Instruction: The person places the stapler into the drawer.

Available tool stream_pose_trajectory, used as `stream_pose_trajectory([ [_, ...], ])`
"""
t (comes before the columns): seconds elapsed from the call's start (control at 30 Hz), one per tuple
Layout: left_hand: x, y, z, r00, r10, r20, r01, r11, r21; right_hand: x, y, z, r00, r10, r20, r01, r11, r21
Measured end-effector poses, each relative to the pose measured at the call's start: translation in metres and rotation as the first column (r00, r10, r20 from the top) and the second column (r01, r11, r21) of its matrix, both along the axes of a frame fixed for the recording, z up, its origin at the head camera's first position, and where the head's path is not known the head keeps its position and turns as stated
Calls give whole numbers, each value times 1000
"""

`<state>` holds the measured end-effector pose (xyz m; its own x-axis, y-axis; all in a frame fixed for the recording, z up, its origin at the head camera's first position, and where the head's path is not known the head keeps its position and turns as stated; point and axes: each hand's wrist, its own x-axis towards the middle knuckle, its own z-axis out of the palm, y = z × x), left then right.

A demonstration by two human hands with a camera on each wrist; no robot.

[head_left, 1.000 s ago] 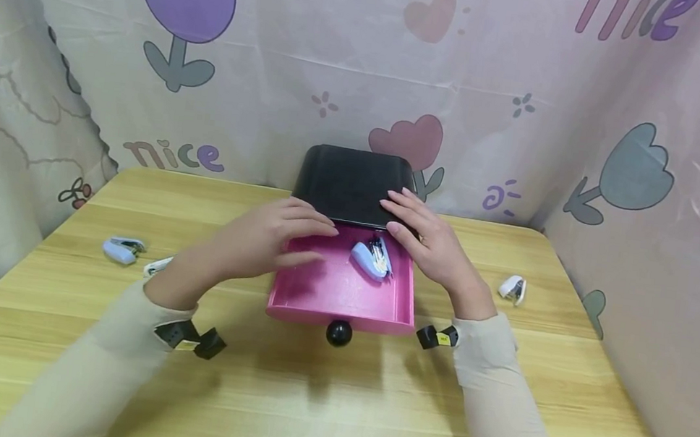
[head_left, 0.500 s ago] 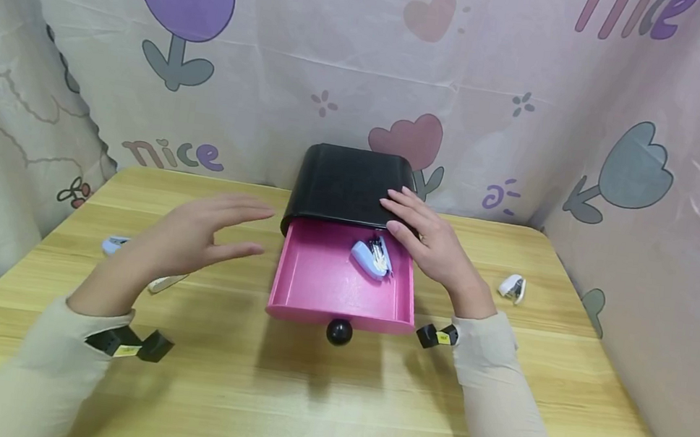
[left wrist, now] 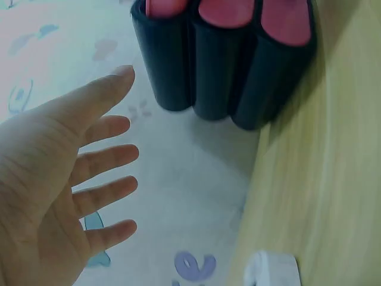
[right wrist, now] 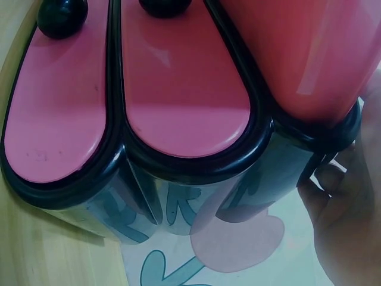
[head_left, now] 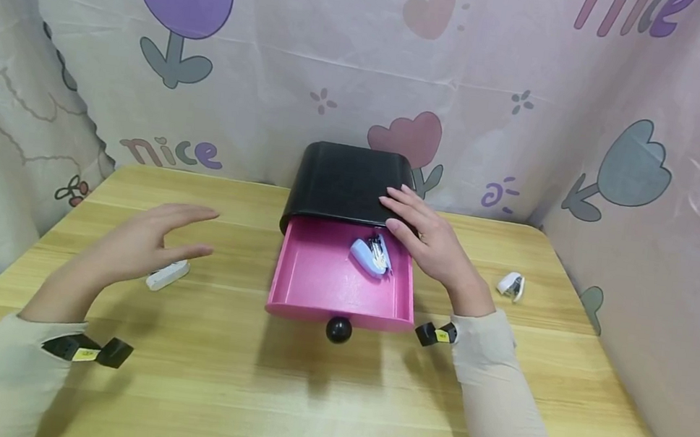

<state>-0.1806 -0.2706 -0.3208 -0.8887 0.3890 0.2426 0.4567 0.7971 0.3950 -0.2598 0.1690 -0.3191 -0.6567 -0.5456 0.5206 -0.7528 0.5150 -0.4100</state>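
My left hand (head_left: 137,243) hovers over the left side of the table with its fingers extended and nothing in it. Just below it lies a white stapler (head_left: 169,276), partly covered by the hand. The right hand (head_left: 431,241) rests on the top right edge of a black drawer cabinet (head_left: 346,183), its fingers laid flat. The cabinet's pink top drawer (head_left: 317,273) is pulled out, with a light blue stapler (head_left: 368,257) lying towards the right inside it. In the right wrist view, two lower drawers (right wrist: 184,101) are closed.
Another white stapler (head_left: 511,286) lies on the wooden table (head_left: 313,411) at the right. A black round knob (head_left: 338,330) sticks out from the drawer front. Behind the table hangs a patterned curtain (head_left: 293,37).
The left hand has moved away from above the drawer towards the left, and now covers the light blue stapler lying there. The right hand and the drawer have stayed put.
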Motion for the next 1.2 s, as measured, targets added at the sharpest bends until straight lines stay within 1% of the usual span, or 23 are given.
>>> stream_pose_trajectory([
  [0.07, -1, -7, -3, 1000, 11, 27, -11, 1000, 1, 0, 0, 0, 1000, 0, -1, 0, 1000, -7],
  [0.13, -2, -13, -6, 999, 15, 40, -15, 1000, -5, 0, 1, 0, 1000, 0, -1, 0, 1000, -13],
  [0.2, -4, -19, -10, 998, 11, 57, -11, 1000, -9, -1, 1, 1, 1000, 0, 1, 0, 1000, -17],
  [0.37, -9, -33, -19, 992, 33, 122, -36, 999, 23, -1, 3, 2, 1000, -3, 1, 3, 1000, -23],
  [0.47, -12, -39, -25, 988, 49, 145, -54, 998, 35, -1, 4, 2, 1000, -7, -2, 7, 1000, -25],
  [0.57, -15, -45, -31, 985, 48, 165, -52, 998, 23, -1, 5, 1, 1000, -10, -5, 10, 1000, -28],
  [0.77, -16, -54, -41, 975, 47, 216, -44, 999, -20, 0, 5, 0, 1000, -7, -5, 7, 999, -36],
  [0.97, -14, -60, -54, 975, 7, 224, -5, 1000, -9, 0, 2, -2, 1000, 1, -1, -1, 1000, -24],
  [1.2, -11, -65, -64, 973, 27, 229, -20, 999, -32, 2, 0, -2, 1000, 2, 6, -2, 1000, -7],
])
